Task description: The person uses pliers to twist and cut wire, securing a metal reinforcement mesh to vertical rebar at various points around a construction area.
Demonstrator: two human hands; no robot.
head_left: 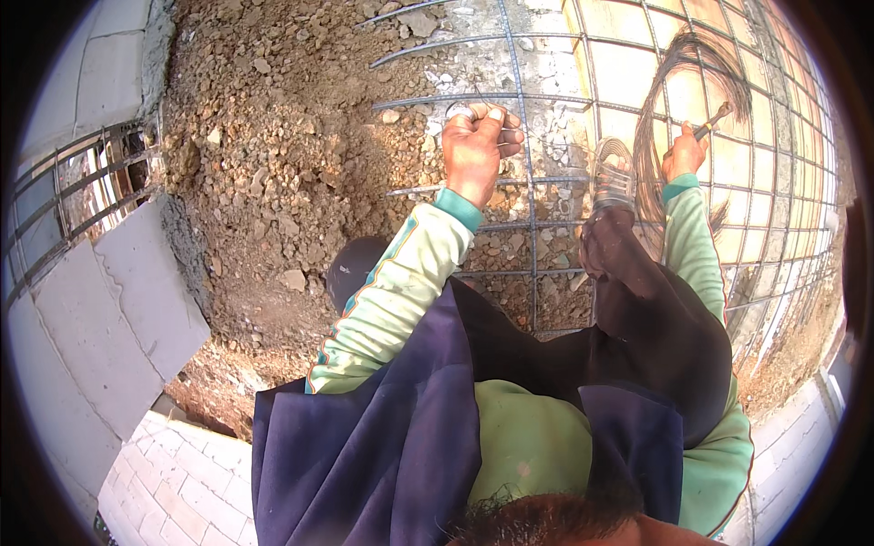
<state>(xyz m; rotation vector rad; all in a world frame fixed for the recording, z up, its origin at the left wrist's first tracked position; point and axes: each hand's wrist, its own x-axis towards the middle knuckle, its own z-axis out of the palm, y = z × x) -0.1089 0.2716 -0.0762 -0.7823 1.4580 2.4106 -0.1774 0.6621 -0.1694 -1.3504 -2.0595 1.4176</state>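
My left hand (pixel 475 155) is closed in a pinch beside a crossing of steel rebars (pixel 523 136). A thin dark tie wire (pixel 451 109) curves out at its fingertips, close to a crosswise bar. Farther right, my right hand (pixel 685 156) is wrapped round the handles of a pair of pincers (pixel 715 120), whose head points up and to the right. Beside that hand a loose bundle of long dark tie wires (pixel 648 123) arches over the mesh. Their lower ends run behind my right forearm.
Rebar mesh (pixel 774 173) stretches over pale boards at the right. Stony soil (pixel 264 136) slopes along the left, with several free bar ends reaching over it. My sandalled foot (pixel 614 177) stands on the mesh. White blocks (pixel 137 282) and paving (pixel 182 473) border the lower left.
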